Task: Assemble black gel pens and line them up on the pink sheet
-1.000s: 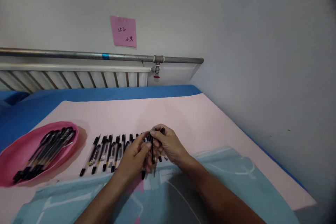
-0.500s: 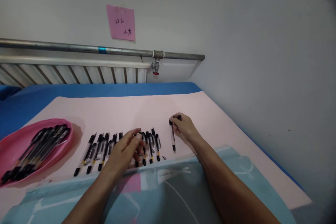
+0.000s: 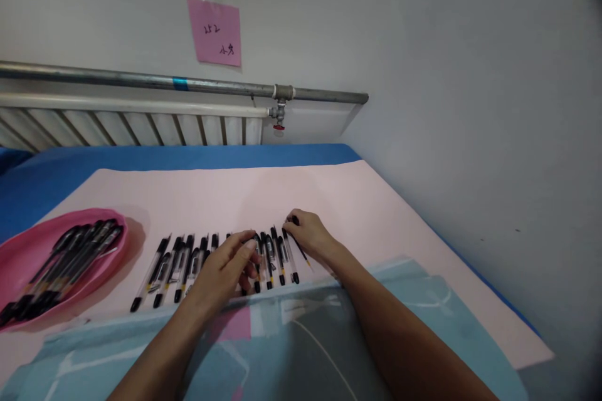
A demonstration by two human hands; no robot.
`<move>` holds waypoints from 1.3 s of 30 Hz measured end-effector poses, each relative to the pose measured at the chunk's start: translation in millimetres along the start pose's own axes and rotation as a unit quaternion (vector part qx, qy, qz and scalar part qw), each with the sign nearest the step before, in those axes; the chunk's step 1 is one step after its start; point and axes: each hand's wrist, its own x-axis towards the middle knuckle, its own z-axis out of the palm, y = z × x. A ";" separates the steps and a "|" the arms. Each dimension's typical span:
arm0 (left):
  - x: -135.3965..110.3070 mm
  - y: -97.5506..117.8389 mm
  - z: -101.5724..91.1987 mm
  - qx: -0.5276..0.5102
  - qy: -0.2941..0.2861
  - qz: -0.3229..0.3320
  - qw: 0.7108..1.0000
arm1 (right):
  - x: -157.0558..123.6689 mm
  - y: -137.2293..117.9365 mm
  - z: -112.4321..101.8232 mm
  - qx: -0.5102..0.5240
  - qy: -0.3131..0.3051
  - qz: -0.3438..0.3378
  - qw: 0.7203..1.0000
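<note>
A row of several black-capped clear pens (image 3: 188, 263) lies side by side on a pale pink sheet (image 3: 282, 191). My left hand (image 3: 226, 270) hovers over the middle of the row, fingers loosely stretched and touching the pens, holding nothing. At the row's right end my right hand (image 3: 313, 239) is pinched on a thin black pen part (image 3: 303, 255) that slants down to the sheet beside the last pen (image 3: 290, 258). What exactly that thin part is I cannot make out.
A pink oval tray (image 3: 23, 250) with several more black pens (image 3: 70, 263) sits at the left. A teal patterned cloth (image 3: 423, 319) covers the near edge. Behind are a blue surface (image 3: 141, 160), a radiator (image 3: 141, 130), a metal pipe (image 3: 117, 79), and a pink note (image 3: 214, 31) on the wall.
A second ago both hands worked one pen together. My right hand then carried it right, and now sits at the row's right end, where another pen lies; my left hand dropped onto the row.
</note>
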 end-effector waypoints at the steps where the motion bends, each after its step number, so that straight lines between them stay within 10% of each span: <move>1: -0.1 -0.2 0.2 0.002 0.001 -0.001 1.000 | -1.2 -0.1 -1.2 -0.001 0.004 0.006 1.000; 11: -1.2 1.6 2.0 0.063 -0.006 0.003 0.998 | -7.0 -4.4 -4.0 0.055 0.021 0.072 0.996; 22: -4.3 3.4 1.5 0.129 -0.036 -0.017 0.991 | -38.9 -11.3 -10.4 -0.018 -0.097 -0.046 0.994; 39: -5.1 2.9 0.0 0.199 -0.042 -0.011 0.979 | -37.4 -7.7 -15.7 -0.055 -0.086 -0.010 0.995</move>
